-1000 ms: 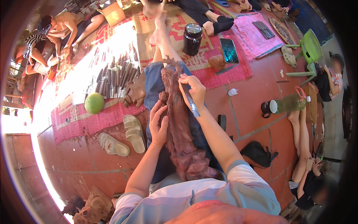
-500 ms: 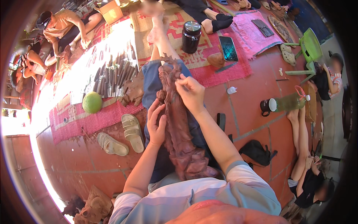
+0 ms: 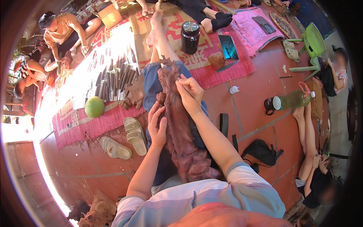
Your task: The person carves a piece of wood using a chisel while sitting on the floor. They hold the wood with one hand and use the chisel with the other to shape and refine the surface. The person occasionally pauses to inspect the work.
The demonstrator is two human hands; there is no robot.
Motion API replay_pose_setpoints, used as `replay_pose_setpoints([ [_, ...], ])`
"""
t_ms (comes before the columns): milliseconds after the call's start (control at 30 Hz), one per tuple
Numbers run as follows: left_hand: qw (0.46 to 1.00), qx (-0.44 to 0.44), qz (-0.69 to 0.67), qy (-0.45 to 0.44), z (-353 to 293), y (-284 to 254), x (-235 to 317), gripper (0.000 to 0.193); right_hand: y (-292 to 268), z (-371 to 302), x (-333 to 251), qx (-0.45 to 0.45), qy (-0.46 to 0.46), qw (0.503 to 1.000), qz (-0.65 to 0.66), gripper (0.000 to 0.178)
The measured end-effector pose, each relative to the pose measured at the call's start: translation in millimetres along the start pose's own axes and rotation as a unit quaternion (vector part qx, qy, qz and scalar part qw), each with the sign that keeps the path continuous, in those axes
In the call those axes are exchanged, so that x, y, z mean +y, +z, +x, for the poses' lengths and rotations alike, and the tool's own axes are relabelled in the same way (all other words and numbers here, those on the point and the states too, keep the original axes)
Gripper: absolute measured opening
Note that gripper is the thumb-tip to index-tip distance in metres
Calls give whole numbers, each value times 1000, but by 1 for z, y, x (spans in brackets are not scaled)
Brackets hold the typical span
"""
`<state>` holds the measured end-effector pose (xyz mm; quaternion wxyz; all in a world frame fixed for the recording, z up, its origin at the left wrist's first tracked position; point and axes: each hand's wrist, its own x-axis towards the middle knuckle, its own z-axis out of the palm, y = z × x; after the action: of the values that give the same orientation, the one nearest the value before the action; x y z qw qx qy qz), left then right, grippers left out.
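A long reddish-brown carved wooden sculpture (image 3: 176, 125) lies along my lap and legs, its broad rocky base toward my waist and its spiky tip toward my feet. My left hand (image 3: 157, 125) rests against its left side, fingers apart, just below a small round knob (image 3: 161, 98) of the carving. At the upper right part of the sculpture, my right hand (image 3: 190, 94) is closed in a pinch. Between its fingers is a thin stick-like tool (image 3: 193, 97), running back over the palm; its working tip is hard to make out.
Left, many carving tools (image 3: 117, 77) lie on a sheet near a green round fruit (image 3: 94, 107) and sandals (image 3: 135, 136). Ahead stand a black jar (image 3: 190, 38) and a phone (image 3: 228, 48). Right are a mug (image 3: 270, 106), bottle (image 3: 295, 101) and black bag (image 3: 261, 153). Other people sit around.
My right hand has shifted slightly toward me along the sculpture and turned, so the thin tool now shows. My left hand stays at the sculpture's side. The whole view has shifted slightly.
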<state>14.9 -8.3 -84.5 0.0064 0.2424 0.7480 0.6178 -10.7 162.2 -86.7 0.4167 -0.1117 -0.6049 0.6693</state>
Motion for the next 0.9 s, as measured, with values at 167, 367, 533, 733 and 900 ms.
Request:
replay_pose_setpoints([
  [167,1000,-2,10,-1,-1,-2,-2,33,-10,0,8,-19,83,996,41,10],
  [367,1000,5,-1,1,-1,-1,-6,33,0,-6,7,-31,6,999,37,12],
  [533,1000,-7,14,-1,0,-1,0,33,-3,12,-1,12,63,998,11,11],
  [733,1000,-4,11,7,-1,-2,-2,34,-7,11,7,-49,-78,995,-41,10],
  [900,1000,-19,13,1,-1,1,-1,34,-1,11,-2,-17,-183,971,-153,11],
])
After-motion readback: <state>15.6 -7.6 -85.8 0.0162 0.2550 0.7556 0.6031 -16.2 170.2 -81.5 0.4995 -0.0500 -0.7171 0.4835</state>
